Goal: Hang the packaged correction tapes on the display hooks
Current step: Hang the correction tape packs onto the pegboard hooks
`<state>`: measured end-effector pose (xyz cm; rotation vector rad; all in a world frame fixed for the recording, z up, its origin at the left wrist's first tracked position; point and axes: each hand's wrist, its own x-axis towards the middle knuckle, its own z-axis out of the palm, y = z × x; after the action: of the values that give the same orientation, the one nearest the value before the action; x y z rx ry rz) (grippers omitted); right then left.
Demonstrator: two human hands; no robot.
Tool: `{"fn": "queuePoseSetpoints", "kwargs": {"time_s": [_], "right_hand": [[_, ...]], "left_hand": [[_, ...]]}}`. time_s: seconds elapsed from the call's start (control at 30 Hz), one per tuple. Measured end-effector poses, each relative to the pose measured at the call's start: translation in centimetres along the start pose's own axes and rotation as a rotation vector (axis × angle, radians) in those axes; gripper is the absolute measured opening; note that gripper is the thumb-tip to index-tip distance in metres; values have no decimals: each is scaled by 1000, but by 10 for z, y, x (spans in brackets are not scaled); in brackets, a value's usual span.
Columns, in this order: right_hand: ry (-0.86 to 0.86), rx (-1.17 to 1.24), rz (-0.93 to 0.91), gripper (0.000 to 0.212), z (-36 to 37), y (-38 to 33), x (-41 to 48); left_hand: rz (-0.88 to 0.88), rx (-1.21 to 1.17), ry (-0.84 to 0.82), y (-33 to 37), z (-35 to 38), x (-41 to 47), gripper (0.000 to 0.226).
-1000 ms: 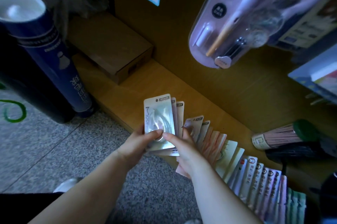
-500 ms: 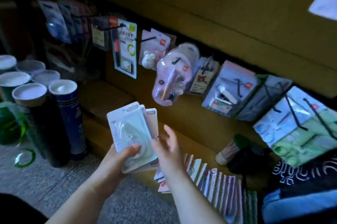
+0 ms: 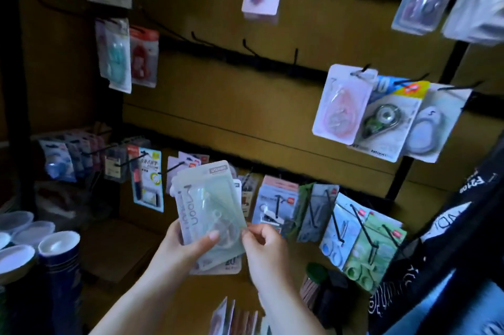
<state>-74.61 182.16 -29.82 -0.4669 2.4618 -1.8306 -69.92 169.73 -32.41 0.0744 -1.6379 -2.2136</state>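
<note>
We see the left hand (image 3: 188,247) gripping a stack of packaged correction tapes (image 3: 210,203), fingers curled behind it and thumb (image 3: 211,236) pressed flat on the front blister. The right hand (image 3: 263,250) has its fingers drawn in narrow, pinching the stack's right edge. The stack is upright, tilted a little left, held in front of the lowest row of hanging goods.

The front pack is pale green, with a tape dispenser inside its clear blister.

Above it we see bare black hooks (image 3: 246,46) on a rail. To the right three hung tape packs (image 3: 341,105) overlap.

At lower left stand tubes with white caps (image 3: 58,244); their contents are hidden.

The back panel is wood (image 3: 218,94), the light dim, and more packs are fanned out (image 3: 234,318) on the ledge below.
</note>
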Motion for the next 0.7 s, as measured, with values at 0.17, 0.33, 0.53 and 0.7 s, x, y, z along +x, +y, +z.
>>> {"fn": "queuePoseSetpoints", "kwargs": {"time_s": [0.17,0.33,0.53,0.7], "right_hand": [[104,26,3,18,-25,-24,5],[167,29,-48,19,-49,-34,13],[263,111,-6,23,-76,-46,24],[289,27,-136,22,-111,-60,27]], "left_hand": [[1,23,4,20,20,8,103],[-28,20,-55,33,41,20,81],[-9,-6,2,42,58,34,58],[-29,-7,38,50,71,49,39]]}}
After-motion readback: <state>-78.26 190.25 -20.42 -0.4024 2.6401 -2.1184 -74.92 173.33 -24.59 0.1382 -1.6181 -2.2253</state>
